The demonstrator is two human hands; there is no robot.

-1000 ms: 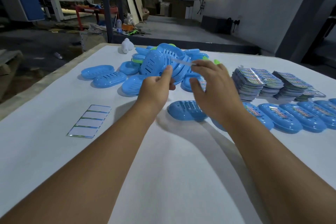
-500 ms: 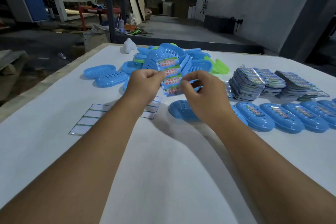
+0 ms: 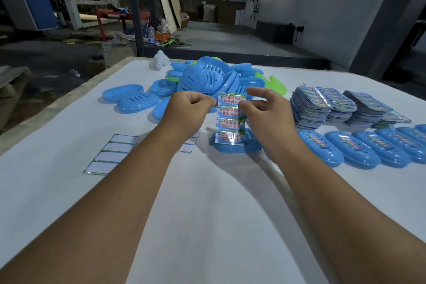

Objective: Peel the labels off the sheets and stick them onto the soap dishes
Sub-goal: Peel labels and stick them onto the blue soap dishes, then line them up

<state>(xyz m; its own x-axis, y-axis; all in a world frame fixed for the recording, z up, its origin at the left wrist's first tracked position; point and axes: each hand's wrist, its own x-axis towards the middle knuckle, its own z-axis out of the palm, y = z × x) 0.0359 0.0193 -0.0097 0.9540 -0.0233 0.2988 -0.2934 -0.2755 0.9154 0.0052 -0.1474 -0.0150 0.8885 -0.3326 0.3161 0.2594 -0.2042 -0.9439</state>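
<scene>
A label sheet with several printed labels hangs upright between my hands. My left hand pinches its top left edge. Thumb and fingers of my right hand pinch the sheet's upper right edge. Under the sheet lies a blue soap dish on the white table. A pile of blue soap dishes rises behind the hands. To the right, a row of labelled blue dishes lies flat.
Stacks of label sheets sit at the right rear. One emptied backing sheet lies at the left, and another shows partly under my left wrist. A small white object stands at the table's far edge. Two single blue dishes lie at the left.
The sheet was edge-on between my hands in front of the pile. It now hangs face-on lower down over the single dish. A second emptied backing sheet lies under my left wrist.
</scene>
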